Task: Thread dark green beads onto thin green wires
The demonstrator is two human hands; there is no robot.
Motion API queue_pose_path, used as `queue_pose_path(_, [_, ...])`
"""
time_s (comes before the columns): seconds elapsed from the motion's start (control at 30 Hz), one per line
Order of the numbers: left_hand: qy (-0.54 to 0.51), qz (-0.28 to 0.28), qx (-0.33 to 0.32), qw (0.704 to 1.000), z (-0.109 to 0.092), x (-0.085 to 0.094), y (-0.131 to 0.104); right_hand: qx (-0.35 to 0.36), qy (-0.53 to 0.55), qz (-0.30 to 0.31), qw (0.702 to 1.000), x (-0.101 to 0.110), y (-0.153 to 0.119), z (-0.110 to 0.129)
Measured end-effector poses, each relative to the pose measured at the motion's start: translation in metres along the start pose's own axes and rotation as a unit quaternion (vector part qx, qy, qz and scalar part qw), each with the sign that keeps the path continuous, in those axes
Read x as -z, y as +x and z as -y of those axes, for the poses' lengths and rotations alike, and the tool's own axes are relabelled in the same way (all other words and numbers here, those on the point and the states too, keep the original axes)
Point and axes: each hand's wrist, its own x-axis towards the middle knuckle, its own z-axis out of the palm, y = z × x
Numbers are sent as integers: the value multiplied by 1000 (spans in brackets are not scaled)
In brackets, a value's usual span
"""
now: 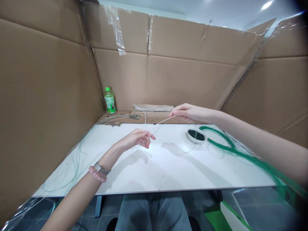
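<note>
A thin pale strand (166,120) runs slantwise between my two hands above the white table. My right hand (186,111) is the higher one, with thumb and fingers pinched on the strand's upper part. Lower and to the left, my left hand (141,138) has its thumb against the index finger and the other fingers curled, with the strand passing into this grip. A fine end shows below the left palm. Under the right hand stands a round white dish (205,140) filled with small dark green pieces (196,134).
Green strands (231,146) lie bundled on the right. Loose pale strands (79,160) spread along the left, some with dark ends. A green-capped bottle (110,102) and white strands on cardboard (154,107) sit at the back. Cardboard walls (187,77) enclose the table (163,173).
</note>
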Motion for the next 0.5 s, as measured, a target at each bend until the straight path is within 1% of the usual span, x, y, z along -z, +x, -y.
queue_pose_path(0.1, [-21,-16,19,999,6,7,-6,-26,-1,-15,1000,19,-6,-10])
queue_pose_path(0.2, [-38,-26,38,998,12,14,-12,-40,-40,-10,998,40,-13,-20])
queue_pose_path(0.27, [-47,-27,47,997,15,18,-15,-54,-59,-25,997,54,-18,-25])
queue_pose_path(0.37, [-58,-27,56,996,18,22,-19,-96,-47,-98,989,76,-23,-34])
queue_pose_path(0.5, [-70,-23,62,995,19,23,-22,-139,-47,-214,966,106,-26,-51])
